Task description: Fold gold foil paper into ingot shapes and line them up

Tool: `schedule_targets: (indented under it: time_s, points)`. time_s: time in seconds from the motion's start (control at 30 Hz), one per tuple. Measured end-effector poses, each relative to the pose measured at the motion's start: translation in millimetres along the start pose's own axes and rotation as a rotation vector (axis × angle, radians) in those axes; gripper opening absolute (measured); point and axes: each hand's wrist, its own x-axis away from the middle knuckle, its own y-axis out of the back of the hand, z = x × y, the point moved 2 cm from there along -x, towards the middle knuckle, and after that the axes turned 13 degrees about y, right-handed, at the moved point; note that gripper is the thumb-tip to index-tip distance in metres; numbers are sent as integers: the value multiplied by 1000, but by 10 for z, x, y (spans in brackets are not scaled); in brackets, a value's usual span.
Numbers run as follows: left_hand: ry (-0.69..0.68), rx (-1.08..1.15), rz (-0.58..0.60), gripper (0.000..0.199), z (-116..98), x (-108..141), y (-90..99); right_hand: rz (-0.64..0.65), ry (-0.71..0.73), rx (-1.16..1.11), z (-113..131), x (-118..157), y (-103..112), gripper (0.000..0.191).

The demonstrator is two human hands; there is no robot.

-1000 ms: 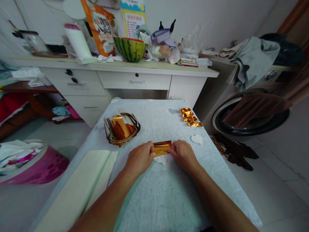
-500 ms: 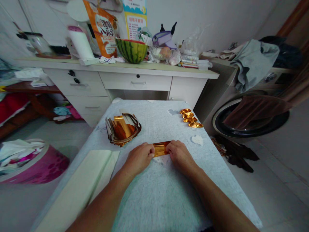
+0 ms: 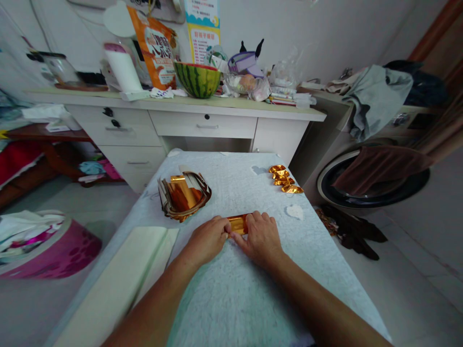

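A strip of gold foil paper lies rolled or folded on the table between my hands. My left hand is closed, pinching the strip's left end. Over the right end lies my right hand, its fingers bent on the foil and its thumb reaching left toward the left fingertips. Up and to the left, a bundle of gold foil sheets sits in a curled, dark-edged stack. Several folded gold foil pieces stand in a row at the table's far right.
Pale folded paper lies along the left of the cloth-covered table. Beyond stands a white cabinet bearing a cut watermelon and an orange bag. A pink bin is at left, a washing machine at right.
My right hand has shifted a little left over the foil, its thumb now stretched toward my left hand. Less of the strip shows. My left hand stays at its end.
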Motion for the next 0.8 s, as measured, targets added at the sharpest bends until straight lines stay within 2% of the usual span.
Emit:
schedule_targets:
  time_s: [0.13, 0.37, 0.8]
  points:
    - [-1, 12, -3, 14, 20, -9, -20, -8, -8, 22, 6, 12, -17, 55]
    - [2, 30, 7, 18, 20, -10, 2, 59, -36, -19, -55, 12, 17, 40]
    - [5, 33, 20, 19, -10, -4, 33, 37, -173, -97, -491, 119, 62, 31]
